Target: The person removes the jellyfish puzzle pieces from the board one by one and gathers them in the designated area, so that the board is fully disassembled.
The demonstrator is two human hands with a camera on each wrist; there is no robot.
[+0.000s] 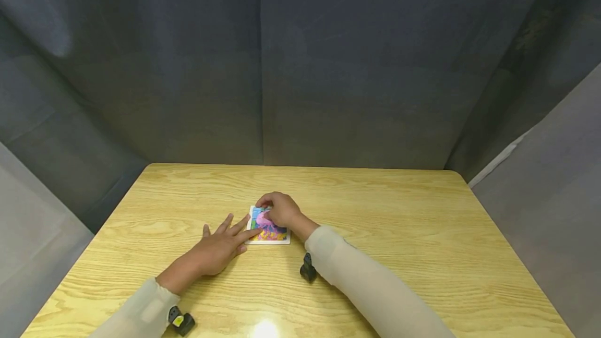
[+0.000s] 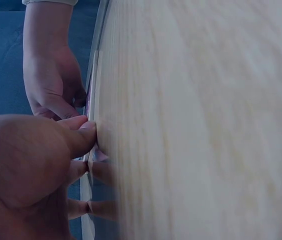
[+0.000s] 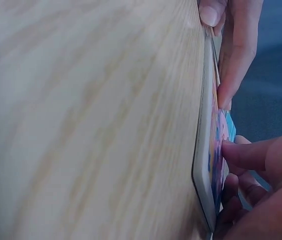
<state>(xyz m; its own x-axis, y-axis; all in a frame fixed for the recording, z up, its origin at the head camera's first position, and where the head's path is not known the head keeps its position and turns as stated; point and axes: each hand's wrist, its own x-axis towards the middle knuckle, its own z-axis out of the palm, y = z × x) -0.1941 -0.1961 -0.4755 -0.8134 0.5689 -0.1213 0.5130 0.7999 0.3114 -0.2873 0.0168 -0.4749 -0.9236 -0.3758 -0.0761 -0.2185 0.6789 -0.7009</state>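
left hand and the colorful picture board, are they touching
Touching: the right wrist view shows a fingertip of the left hand resting on the picture board, with no visible gap.

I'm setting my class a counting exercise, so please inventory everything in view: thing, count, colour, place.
picture board: one, multicoloured with white border, on the table under the hands
table: one, yellowish wood grain, below the hands
backdrop: one, dark grey, behind the table
side hangings: two, pale grey, left and right of the table
wrist devices: two, black, one at each wrist
sleeves: two, pale, on the forearms
left hand: one, fingers spread, at the board's left side
right hand: one, fingers bent, at the board's upper part
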